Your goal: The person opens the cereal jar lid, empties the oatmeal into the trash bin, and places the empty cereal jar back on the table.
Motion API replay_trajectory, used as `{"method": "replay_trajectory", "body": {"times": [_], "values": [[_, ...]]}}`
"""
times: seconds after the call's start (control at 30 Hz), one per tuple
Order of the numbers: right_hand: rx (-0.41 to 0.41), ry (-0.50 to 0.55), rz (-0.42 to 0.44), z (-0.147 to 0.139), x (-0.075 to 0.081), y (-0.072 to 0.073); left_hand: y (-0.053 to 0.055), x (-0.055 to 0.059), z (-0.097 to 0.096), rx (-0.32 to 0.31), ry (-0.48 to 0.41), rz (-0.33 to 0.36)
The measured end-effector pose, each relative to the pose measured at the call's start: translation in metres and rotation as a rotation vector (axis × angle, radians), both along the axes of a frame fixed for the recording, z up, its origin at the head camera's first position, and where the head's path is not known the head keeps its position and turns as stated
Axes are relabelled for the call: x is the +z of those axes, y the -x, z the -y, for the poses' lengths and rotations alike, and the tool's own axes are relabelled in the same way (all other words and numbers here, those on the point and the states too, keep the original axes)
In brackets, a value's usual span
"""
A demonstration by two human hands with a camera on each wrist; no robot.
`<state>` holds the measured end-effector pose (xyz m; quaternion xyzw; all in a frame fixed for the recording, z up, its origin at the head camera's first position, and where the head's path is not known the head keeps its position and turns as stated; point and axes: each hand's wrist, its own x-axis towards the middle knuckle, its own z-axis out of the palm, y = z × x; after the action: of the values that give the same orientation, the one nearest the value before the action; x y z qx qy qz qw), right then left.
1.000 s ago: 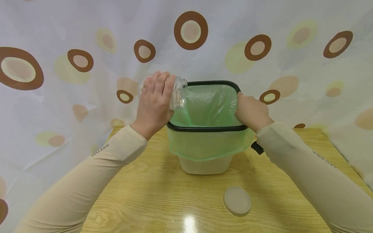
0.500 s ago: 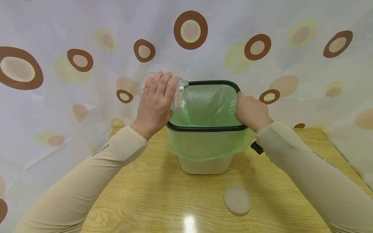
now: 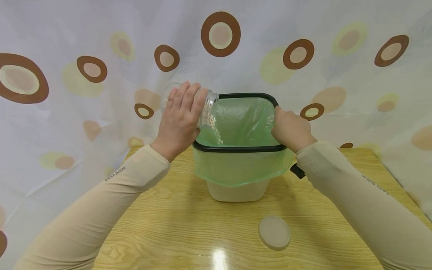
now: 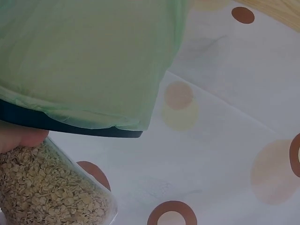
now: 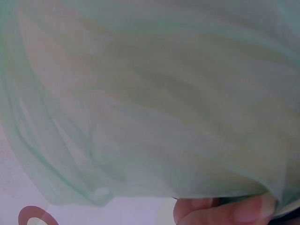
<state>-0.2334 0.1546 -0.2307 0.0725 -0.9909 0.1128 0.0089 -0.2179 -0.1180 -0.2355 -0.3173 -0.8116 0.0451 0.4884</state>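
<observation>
Glass jar (image 3: 209, 108) tilted over black rim (image 3: 243, 149), bin (image 3: 237, 193) open between hands (image 3: 179, 122)

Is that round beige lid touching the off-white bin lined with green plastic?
Apart. The head view shows bare yellow wooden tabletop between the beige lid and the off-white bin.

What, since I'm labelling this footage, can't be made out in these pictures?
Head view: the inside bottom of the bin, hidden by its front rim and green liner.
Head view: the middle of the jar, covered by the left hand.
Head view: what the black object is, partly behind the right sleeve.
Right wrist view: most of the right hand, cut off by the bottom edge.
</observation>
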Motion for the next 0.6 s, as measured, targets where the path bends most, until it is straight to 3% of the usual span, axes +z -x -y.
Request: {"method": "replay_trajectory", "body": {"times": [0.33, 0.6], "values": [[-0.004, -0.002, -0.006, 0.0000, -0.0010, 0.0013, 0.0004, 0.0011, -0.0001, -0.025, -0.001, -0.008], [-0.003, -0.001, -0.007, -0.0007, -0.0017, 0.0022, 0.0001, -0.0001, -0.0001, 0.002, 0.015, -0.013]]}}
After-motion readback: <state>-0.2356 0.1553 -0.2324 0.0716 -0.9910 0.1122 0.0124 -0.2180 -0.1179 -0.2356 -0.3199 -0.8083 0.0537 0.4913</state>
